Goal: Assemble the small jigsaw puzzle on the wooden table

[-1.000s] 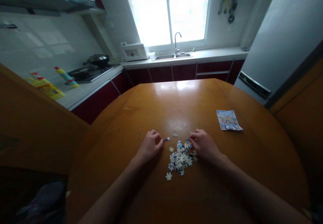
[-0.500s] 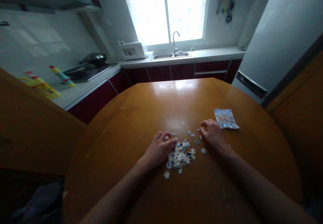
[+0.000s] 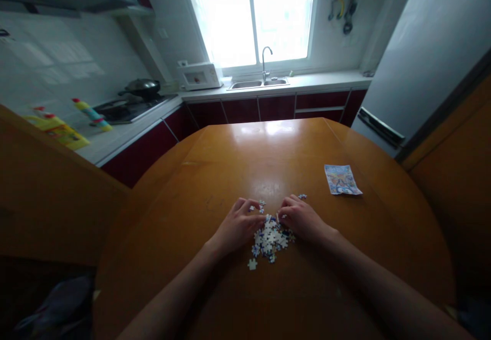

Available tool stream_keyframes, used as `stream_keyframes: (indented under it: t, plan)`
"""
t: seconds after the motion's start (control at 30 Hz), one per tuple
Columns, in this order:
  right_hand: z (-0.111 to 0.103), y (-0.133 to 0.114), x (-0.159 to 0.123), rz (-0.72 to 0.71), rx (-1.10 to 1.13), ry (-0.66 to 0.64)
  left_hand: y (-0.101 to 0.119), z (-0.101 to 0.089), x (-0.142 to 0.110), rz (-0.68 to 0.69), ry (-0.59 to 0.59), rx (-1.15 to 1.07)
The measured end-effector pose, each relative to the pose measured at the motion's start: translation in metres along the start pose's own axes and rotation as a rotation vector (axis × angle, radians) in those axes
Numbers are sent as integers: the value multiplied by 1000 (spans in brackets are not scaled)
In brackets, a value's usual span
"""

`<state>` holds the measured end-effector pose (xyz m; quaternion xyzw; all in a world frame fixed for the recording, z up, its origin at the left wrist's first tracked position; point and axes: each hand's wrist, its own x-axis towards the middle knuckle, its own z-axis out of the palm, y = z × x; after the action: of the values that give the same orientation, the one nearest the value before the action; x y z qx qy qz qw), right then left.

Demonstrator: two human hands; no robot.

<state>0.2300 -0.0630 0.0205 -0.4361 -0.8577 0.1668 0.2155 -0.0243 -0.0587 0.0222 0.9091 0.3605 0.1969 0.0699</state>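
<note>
A heap of small jigsaw puzzle pieces point(image 3: 271, 238), many white side up, lies between my hands on the wooden table. My left hand point(image 3: 240, 226) rests at the heap's left edge, its thumb and fingers apart and the thumb tip touching pieces. On the right side, my right hand point(image 3: 304, 218) is curled inward, fingers closed round a few pieces by the heap's upper edge. Its fingertips are partly hidden. Some loose pieces point(image 3: 262, 204) lie just beyond the left fingers. One stray piece point(image 3: 303, 196) sits behind the right hand, another piece point(image 3: 252, 264) below the heap.
A printed picture sheet point(image 3: 342, 179) lies on the round-ended table point(image 3: 230, 161), to the right. Beyond the table's far edge runs a counter with a sink point(image 3: 247, 85), a microwave point(image 3: 200, 76) and a wok point(image 3: 141, 87). A fridge point(image 3: 418, 59) stands at right.
My right hand has moved left to the heap, its fingers curling in. The loose pieces on that side have been swept toward the heap. My left hand has barely moved.
</note>
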Motion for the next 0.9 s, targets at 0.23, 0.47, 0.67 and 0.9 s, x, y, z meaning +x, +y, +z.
stream_keyframes:
  t: [0.23, 0.47, 0.67, 0.9]
  plan:
    - [-6, -2, 0, -19, -63, -11, -11, -6, -1, -52, 57, 35]
    - [0, -1, 5, 5, -94, 75, 7, 7, 6, 10, -20, 1]
    - [12, 9, 15, 198, -45, 183, 5, 9, 7, -37, 17, -13]
    - [-4, 11, 9, 227, -41, 237, 9, 10, 10, -42, 50, -4]
